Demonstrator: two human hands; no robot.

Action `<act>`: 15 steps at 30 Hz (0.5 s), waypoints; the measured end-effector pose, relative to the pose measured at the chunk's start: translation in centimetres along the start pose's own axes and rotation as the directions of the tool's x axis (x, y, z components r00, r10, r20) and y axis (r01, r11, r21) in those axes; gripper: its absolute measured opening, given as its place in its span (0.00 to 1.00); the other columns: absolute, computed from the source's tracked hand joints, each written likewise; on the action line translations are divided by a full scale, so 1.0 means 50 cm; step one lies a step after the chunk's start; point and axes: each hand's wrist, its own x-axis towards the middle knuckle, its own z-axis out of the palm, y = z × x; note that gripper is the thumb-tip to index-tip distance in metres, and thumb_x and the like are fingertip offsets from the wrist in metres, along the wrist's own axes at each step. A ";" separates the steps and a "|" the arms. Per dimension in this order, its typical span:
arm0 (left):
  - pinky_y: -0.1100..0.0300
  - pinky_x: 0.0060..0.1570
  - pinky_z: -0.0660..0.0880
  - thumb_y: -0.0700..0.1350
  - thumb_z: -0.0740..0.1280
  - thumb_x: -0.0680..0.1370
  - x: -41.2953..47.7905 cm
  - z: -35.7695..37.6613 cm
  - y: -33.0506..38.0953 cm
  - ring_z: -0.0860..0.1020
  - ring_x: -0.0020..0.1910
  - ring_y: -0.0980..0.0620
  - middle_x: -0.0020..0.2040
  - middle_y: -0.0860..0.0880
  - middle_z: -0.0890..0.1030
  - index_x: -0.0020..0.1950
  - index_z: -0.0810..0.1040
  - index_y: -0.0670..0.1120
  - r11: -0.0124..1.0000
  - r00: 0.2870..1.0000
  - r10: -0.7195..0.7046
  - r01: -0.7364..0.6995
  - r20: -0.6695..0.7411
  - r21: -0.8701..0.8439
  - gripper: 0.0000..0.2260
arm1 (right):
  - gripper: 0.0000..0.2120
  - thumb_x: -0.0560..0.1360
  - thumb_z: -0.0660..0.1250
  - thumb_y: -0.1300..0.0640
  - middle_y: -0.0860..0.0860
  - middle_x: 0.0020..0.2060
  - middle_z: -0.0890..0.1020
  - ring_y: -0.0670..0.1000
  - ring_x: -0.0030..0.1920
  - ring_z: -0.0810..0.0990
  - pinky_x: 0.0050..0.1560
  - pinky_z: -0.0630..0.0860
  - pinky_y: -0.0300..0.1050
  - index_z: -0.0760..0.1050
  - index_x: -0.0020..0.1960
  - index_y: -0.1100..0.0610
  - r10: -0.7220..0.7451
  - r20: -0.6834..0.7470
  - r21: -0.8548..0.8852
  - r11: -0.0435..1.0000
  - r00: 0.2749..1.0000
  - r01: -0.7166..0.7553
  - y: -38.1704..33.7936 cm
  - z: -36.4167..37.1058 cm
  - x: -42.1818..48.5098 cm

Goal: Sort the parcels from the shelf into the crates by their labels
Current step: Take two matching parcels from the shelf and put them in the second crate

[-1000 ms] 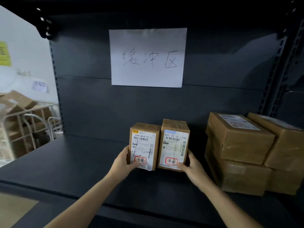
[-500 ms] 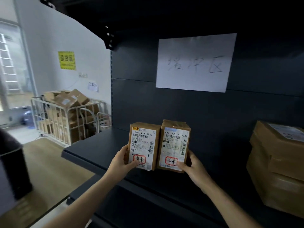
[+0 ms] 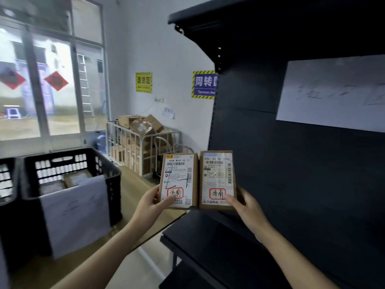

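I hold two small brown parcels upright, side by side, in front of me. My left hand (image 3: 153, 202) grips the left parcel (image 3: 178, 180) by its lower left corner. My right hand (image 3: 246, 207) grips the right parcel (image 3: 217, 179) by its lower right corner. Each parcel shows a white shipping label with a red-circled handwritten mark near the bottom. Both are off the dark shelf (image 3: 208, 232), past its left end. A black crate (image 3: 68, 178) with a white paper sign on its front stands at the left; flat parcels lie inside it.
A second black crate (image 3: 6, 180) shows at the far left edge. A white wire cage (image 3: 143, 149) full of cardboard boxes stands by the back wall. The shelf's back panel carries a white paper sheet (image 3: 333, 92). Windows fill the left wall.
The view has swung left, away from the shelf. Both parcels have come off the shelf and moved left with my hands. The stacked parcels on the right have left the view; the crates have appeared.
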 end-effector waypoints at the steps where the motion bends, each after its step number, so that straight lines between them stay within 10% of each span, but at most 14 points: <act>1: 0.73 0.36 0.74 0.42 0.69 0.75 -0.007 -0.032 -0.003 0.81 0.40 0.64 0.44 0.60 0.85 0.51 0.78 0.52 1.000 1.000 -0.007 0.007 -0.012 0.001 0.08 | 0.09 0.75 0.66 0.52 0.35 0.47 0.79 0.26 0.45 0.76 0.39 0.69 0.20 0.72 0.51 0.38 -0.003 0.015 0.024 1.000 1.000 0.002 -0.008 0.032 0.003; 11: 0.55 0.55 0.77 0.46 0.68 0.75 -0.098 -0.340 -0.035 0.81 0.53 0.54 0.53 0.51 0.83 0.59 0.76 0.49 0.996 0.976 -0.078 0.087 -0.203 0.035 0.13 | 0.20 0.73 0.66 0.47 0.44 0.58 0.79 0.47 0.60 0.76 0.63 0.71 0.50 0.70 0.65 0.43 -0.018 0.214 0.141 0.990 0.977 -0.013 -0.064 0.363 0.033; 15: 0.70 0.41 0.78 0.44 0.67 0.76 -0.132 -0.437 -0.053 0.82 0.45 0.63 0.48 0.56 0.83 0.57 0.74 0.52 0.995 0.952 -0.081 0.093 -0.294 0.028 0.11 | 0.12 0.75 0.65 0.50 0.37 0.51 0.79 0.36 0.50 0.76 0.46 0.71 0.36 0.70 0.53 0.34 -0.029 0.299 0.171 0.985 0.954 -0.024 -0.087 0.480 0.039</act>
